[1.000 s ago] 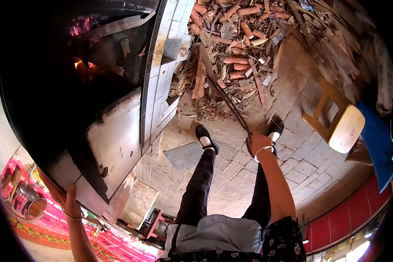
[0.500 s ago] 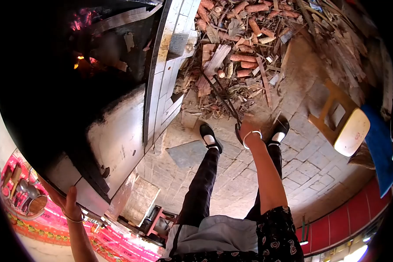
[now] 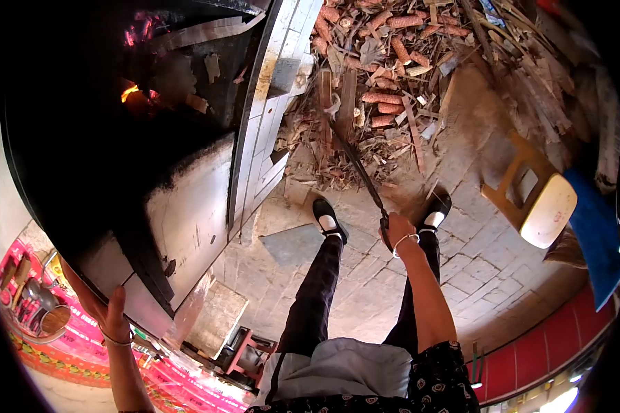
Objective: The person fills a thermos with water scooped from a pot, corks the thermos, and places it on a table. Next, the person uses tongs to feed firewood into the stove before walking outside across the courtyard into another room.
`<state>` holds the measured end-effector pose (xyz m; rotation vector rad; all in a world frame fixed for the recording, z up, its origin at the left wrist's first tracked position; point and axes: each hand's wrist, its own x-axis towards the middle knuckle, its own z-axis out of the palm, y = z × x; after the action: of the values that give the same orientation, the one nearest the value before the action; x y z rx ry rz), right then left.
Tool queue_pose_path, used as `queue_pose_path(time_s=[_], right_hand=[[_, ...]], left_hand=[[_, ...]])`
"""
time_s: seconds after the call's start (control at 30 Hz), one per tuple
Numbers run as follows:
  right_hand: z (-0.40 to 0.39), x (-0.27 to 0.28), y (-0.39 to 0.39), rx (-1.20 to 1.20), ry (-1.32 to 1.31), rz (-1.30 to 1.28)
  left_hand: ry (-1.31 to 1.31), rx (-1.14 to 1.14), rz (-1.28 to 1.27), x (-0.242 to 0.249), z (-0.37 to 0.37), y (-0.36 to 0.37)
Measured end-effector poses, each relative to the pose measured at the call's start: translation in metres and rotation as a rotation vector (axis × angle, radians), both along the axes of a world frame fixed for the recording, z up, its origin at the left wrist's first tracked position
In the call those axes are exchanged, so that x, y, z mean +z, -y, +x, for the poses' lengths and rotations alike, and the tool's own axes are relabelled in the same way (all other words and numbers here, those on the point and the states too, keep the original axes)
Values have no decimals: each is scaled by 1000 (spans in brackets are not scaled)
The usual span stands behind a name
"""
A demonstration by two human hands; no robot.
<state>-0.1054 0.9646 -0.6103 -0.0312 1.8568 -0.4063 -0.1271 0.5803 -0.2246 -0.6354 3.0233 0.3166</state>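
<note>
My right hand [image 3: 397,230] is closed round the handle of long dark metal tongs [image 3: 367,180]. The tongs slant up and left over the floor, their far end at a pale scrap and pieces of split wood [image 3: 348,103] in the heap of corn cobs [image 3: 382,98]. At the lower left, my left hand [image 3: 111,318] rests at the edge of the white-tiled stove [image 3: 148,306]; its thumb stands out, and its other fingers are partly hidden. Flames [image 3: 129,92] and a long wood strip [image 3: 210,32] show in the dark stove opening.
A yellow stool [image 3: 548,210] and a blue object [image 3: 596,241] are at the right. Split wood [image 3: 544,89] lies at the upper right. Utensils and a basket [image 3: 55,320] rest on a pink cloth at the lower left. My feet stand on the brick floor [image 3: 365,275].
My right hand has moved down and slightly right with the tongs. A wide wood piece in the heap has shifted and stands more upright. My left hand has barely moved.
</note>
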Motion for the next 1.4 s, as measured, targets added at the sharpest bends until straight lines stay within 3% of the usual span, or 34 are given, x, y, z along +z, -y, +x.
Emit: queue_pose_path(time_s=[0.17,0.43,0.73,0.83,1.07,1.2,1.4], right_hand=[[-7,-7,11,49,-9,57],[-29,-17,30,232,-86,25],[-3,-24,-10,175,-189,-136],[16,4,-35,99,-175,-120],[-5,140,-89,55,-214,-320],[-36,186,-109,137,-100,-342],[-104,221,-100,381,-204,-463]], left_hand=[[-13,-88,-31,-3,-11,-9],[-18,-29,9,-4,-9,-10],[-14,-108,-38,-2,-8,-2],[-19,-114,-7,-4,-13,-8],[1,-198,-100,0,-22,-10],[24,-187,-127,2,-18,-7],[8,-188,-109,0,-18,-8]])
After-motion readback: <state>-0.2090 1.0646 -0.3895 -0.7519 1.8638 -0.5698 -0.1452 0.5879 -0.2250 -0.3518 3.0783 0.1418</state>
